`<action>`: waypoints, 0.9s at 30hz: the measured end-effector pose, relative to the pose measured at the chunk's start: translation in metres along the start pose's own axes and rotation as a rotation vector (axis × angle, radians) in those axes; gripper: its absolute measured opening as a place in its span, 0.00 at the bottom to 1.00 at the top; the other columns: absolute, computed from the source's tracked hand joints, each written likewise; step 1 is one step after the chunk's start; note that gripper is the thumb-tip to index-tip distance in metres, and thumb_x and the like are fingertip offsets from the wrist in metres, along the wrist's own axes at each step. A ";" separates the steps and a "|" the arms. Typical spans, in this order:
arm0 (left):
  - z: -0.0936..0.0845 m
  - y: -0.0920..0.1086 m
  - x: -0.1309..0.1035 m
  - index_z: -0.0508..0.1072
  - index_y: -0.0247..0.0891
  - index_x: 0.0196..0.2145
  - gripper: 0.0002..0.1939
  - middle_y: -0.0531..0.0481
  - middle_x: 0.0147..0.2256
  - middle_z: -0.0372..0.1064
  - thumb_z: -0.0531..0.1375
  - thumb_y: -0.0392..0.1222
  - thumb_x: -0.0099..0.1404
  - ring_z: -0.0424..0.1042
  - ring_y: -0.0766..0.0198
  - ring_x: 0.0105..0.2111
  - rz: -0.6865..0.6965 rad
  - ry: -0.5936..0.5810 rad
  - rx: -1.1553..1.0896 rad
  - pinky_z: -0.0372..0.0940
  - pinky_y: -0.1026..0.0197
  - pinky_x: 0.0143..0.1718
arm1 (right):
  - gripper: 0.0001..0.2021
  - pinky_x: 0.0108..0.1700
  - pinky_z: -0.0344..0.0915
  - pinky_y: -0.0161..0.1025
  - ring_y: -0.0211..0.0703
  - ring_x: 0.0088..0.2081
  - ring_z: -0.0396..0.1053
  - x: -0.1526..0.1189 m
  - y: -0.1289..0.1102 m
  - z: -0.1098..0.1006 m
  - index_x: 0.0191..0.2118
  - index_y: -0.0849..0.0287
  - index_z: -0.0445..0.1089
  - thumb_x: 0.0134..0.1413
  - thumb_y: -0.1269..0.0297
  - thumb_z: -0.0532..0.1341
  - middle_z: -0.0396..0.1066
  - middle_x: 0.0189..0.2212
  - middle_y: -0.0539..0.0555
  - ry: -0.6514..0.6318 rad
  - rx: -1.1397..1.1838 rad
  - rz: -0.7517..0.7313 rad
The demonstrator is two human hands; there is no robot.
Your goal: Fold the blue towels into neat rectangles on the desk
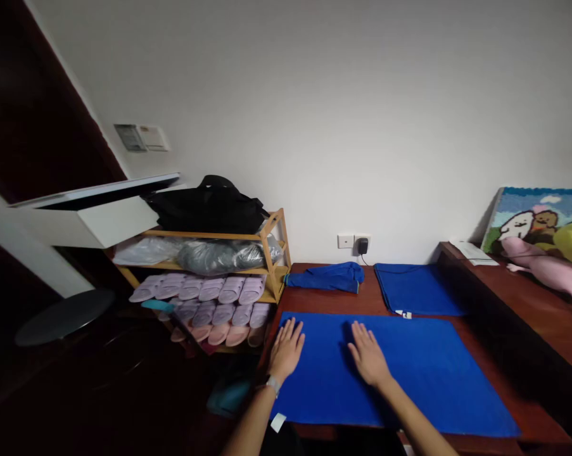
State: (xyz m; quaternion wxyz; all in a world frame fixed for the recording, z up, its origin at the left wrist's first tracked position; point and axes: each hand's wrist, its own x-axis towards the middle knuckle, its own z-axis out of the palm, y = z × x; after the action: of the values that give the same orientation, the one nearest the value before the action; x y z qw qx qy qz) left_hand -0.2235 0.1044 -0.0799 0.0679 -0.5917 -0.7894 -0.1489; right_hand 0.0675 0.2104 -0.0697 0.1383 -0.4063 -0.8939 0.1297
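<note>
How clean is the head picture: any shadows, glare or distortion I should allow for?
Head view: lower left nearly black; soft shadow on the blue cloth beside the right hand; small glints on the plastic wrapping; the white box looks stretched near the left edge, probably wide-angle distortion.

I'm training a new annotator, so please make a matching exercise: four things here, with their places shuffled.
1. Black bag
2. Black plug
3. Left hand
4. Pink plush toy

A. In the wall socket
B. In front of the colourful picture
C. On top of the wooden rack
D. At the left side of the large blue cloth

Pairs: 1-C, 2-A, 3-D, 4-B
</note>
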 end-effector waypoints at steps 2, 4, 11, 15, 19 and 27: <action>0.002 0.011 -0.024 0.60 0.47 0.70 0.27 0.47 0.72 0.51 0.45 0.53 0.78 0.50 0.55 0.72 0.066 0.000 0.015 0.47 0.45 0.71 | 0.35 0.74 0.41 0.52 0.49 0.74 0.40 0.007 -0.044 0.017 0.75 0.61 0.45 0.72 0.45 0.35 0.43 0.74 0.56 -0.060 0.028 -0.057; 0.002 0.013 -0.046 0.59 0.47 0.70 0.28 0.46 0.72 0.50 0.47 0.54 0.77 0.49 0.52 0.72 0.032 0.001 0.055 0.46 0.42 0.71 | 0.36 0.74 0.40 0.52 0.50 0.74 0.40 0.012 -0.072 0.029 0.74 0.63 0.45 0.71 0.45 0.36 0.42 0.74 0.58 -0.120 0.046 -0.084; -0.005 0.001 -0.066 0.55 0.47 0.71 0.29 0.45 0.72 0.48 0.46 0.54 0.77 0.49 0.53 0.72 -0.087 -0.078 0.103 0.49 0.43 0.70 | 0.37 0.74 0.35 0.53 0.50 0.75 0.38 0.005 -0.037 0.022 0.74 0.64 0.45 0.70 0.44 0.38 0.41 0.74 0.58 -0.156 0.029 0.014; -0.003 0.002 -0.062 0.56 0.46 0.71 0.29 0.43 0.72 0.48 0.46 0.54 0.77 0.50 0.52 0.71 -0.088 -0.069 0.107 0.48 0.43 0.70 | 0.37 0.74 0.35 0.54 0.50 0.75 0.39 -0.036 0.070 0.004 0.74 0.62 0.48 0.69 0.43 0.39 0.44 0.74 0.57 -0.061 -0.041 0.187; 0.002 0.000 -0.061 0.56 0.45 0.71 0.30 0.43 0.72 0.49 0.47 0.54 0.76 0.51 0.52 0.71 -0.080 -0.046 0.108 0.48 0.43 0.70 | 0.38 0.73 0.39 0.57 0.53 0.74 0.44 -0.087 0.191 -0.019 0.72 0.61 0.54 0.65 0.44 0.43 0.49 0.73 0.59 0.035 -0.077 0.424; -0.002 -0.003 -0.053 0.55 0.44 0.72 0.30 0.42 0.73 0.47 0.46 0.54 0.77 0.49 0.52 0.72 -0.111 -0.125 0.063 0.47 0.43 0.70 | 0.34 0.69 0.51 0.64 0.65 0.71 0.52 -0.130 0.278 -0.062 0.66 0.60 0.66 0.59 0.48 0.48 0.59 0.69 0.63 0.168 -0.003 0.584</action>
State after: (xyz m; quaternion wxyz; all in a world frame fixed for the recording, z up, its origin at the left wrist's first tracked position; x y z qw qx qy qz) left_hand -0.2107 0.0546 -0.0931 0.0285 -0.5526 -0.8280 -0.0903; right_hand 0.3637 0.2953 -0.1269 0.1680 -0.6557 -0.7248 0.1289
